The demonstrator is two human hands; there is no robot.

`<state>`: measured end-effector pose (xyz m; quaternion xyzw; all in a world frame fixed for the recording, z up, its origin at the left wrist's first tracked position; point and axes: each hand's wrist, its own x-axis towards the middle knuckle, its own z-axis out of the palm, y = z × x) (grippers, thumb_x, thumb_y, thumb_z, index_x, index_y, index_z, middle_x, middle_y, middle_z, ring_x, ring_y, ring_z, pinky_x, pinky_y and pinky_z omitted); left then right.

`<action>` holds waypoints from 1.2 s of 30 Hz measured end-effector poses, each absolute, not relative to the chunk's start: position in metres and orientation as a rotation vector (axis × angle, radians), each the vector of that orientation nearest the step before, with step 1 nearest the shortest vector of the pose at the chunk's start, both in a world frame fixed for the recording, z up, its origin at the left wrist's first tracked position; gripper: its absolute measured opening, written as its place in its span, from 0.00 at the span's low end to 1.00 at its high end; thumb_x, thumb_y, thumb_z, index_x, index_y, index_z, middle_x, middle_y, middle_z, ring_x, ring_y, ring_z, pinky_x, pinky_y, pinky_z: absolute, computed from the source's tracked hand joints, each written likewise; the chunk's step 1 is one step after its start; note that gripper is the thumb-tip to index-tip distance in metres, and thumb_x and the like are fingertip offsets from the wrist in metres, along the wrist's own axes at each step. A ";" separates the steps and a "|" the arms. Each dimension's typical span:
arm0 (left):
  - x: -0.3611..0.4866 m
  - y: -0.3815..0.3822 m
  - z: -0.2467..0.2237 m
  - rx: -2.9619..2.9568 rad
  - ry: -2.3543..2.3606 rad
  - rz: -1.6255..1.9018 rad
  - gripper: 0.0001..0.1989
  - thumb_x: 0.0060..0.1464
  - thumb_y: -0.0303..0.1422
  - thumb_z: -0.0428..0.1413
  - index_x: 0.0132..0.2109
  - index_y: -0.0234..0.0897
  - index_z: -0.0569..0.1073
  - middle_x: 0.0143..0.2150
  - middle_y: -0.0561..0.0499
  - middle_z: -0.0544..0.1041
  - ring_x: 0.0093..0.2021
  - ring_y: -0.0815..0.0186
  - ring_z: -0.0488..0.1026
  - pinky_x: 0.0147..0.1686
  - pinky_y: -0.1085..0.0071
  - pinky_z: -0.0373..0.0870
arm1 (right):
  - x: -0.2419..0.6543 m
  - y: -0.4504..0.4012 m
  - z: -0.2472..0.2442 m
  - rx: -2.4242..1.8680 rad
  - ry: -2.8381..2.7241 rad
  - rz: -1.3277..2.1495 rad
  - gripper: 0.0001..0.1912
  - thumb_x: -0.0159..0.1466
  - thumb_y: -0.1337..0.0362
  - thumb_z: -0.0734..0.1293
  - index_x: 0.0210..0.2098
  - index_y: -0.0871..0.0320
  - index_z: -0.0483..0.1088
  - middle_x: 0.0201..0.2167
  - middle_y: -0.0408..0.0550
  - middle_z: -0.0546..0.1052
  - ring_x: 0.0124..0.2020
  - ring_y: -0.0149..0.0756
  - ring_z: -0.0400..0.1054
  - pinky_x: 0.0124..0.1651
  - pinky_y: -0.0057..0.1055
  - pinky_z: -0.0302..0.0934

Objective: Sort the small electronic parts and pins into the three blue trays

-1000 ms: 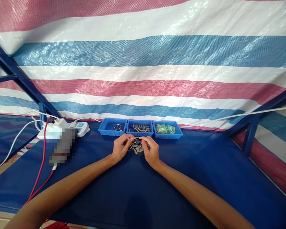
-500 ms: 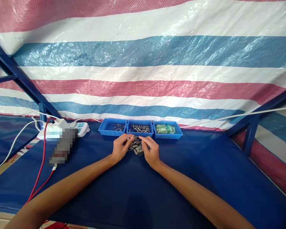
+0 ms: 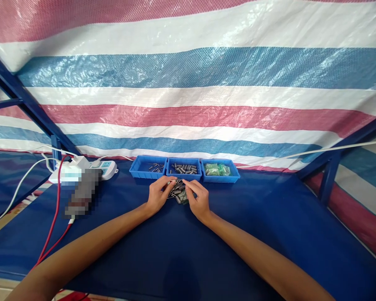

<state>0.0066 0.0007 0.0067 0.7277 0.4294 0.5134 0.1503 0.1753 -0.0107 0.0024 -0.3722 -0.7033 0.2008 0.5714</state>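
Note:
My left hand [image 3: 158, 194] and my right hand [image 3: 198, 200] meet over a small pile of grey and green parts [image 3: 179, 194] on the dark blue table cover. The fingertips of both hands pinch a thin metal pin [image 3: 175, 181] held level just above the pile. Behind the hands stand three blue trays: the left tray [image 3: 148, 168] holds a few thin pins, the middle tray [image 3: 184, 169] holds several grey cylinders, and the right tray [image 3: 220, 170] holds green pieces.
A white power strip [image 3: 81, 169] with white and red cables [image 3: 54, 213] lies at the left, beside a blurred dark object [image 3: 83, 193]. A striped tarpaulin [image 3: 188, 83] hangs behind the table. Blue frame bars [image 3: 330, 173] rise at both sides.
My right hand's fingers have shifted slightly left toward the left hand's fingertips. Little else has moved.

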 end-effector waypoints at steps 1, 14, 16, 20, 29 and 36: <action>0.007 0.001 0.006 2.091 1.231 1.478 0.10 0.59 0.34 0.53 0.44 0.37 0.75 0.35 0.49 0.76 0.28 0.70 0.68 0.32 0.73 0.66 | 0.175 -0.011 0.002 -0.869 -1.653 0.465 0.15 0.66 0.68 0.59 0.48 0.58 0.74 0.30 0.47 0.72 0.30 0.32 0.67 0.35 0.30 0.63; 0.007 0.001 0.006 2.075 1.242 1.458 0.10 0.60 0.34 0.52 0.45 0.37 0.75 0.33 0.50 0.75 0.26 0.71 0.67 0.30 0.74 0.65 | 0.175 -0.010 0.001 -0.840 -1.669 0.431 0.16 0.65 0.70 0.59 0.49 0.59 0.73 0.30 0.48 0.72 0.31 0.32 0.67 0.35 0.29 0.62; 0.007 0.001 0.006 2.072 1.237 1.459 0.10 0.60 0.35 0.52 0.44 0.36 0.75 0.33 0.50 0.75 0.27 0.71 0.68 0.30 0.74 0.66 | 0.175 -0.010 0.001 -0.842 -1.671 0.432 0.16 0.65 0.70 0.59 0.49 0.59 0.73 0.30 0.48 0.72 0.31 0.32 0.67 0.35 0.29 0.62; 0.008 0.000 0.007 2.063 1.239 1.452 0.11 0.60 0.35 0.52 0.44 0.36 0.75 0.34 0.49 0.76 0.28 0.70 0.69 0.31 0.74 0.67 | 0.175 -0.011 0.002 -0.845 -1.672 0.436 0.16 0.65 0.70 0.59 0.49 0.59 0.73 0.31 0.48 0.72 0.31 0.32 0.67 0.36 0.29 0.62; 0.008 0.000 0.006 2.048 1.211 1.435 0.10 0.60 0.33 0.51 0.46 0.37 0.74 0.39 0.48 0.75 0.33 0.68 0.71 0.33 0.73 0.68 | 0.175 -0.011 0.002 -0.843 -1.672 0.455 0.16 0.65 0.70 0.59 0.48 0.59 0.73 0.31 0.48 0.72 0.30 0.31 0.66 0.33 0.28 0.61; 0.007 -0.001 0.008 1.998 1.198 1.395 0.11 0.61 0.34 0.49 0.47 0.38 0.72 0.41 0.48 0.74 0.28 0.71 0.69 0.28 0.75 0.68 | 0.174 -0.012 0.003 -0.842 -1.689 0.475 0.16 0.66 0.69 0.58 0.48 0.59 0.73 0.31 0.47 0.72 0.28 0.31 0.66 0.33 0.28 0.62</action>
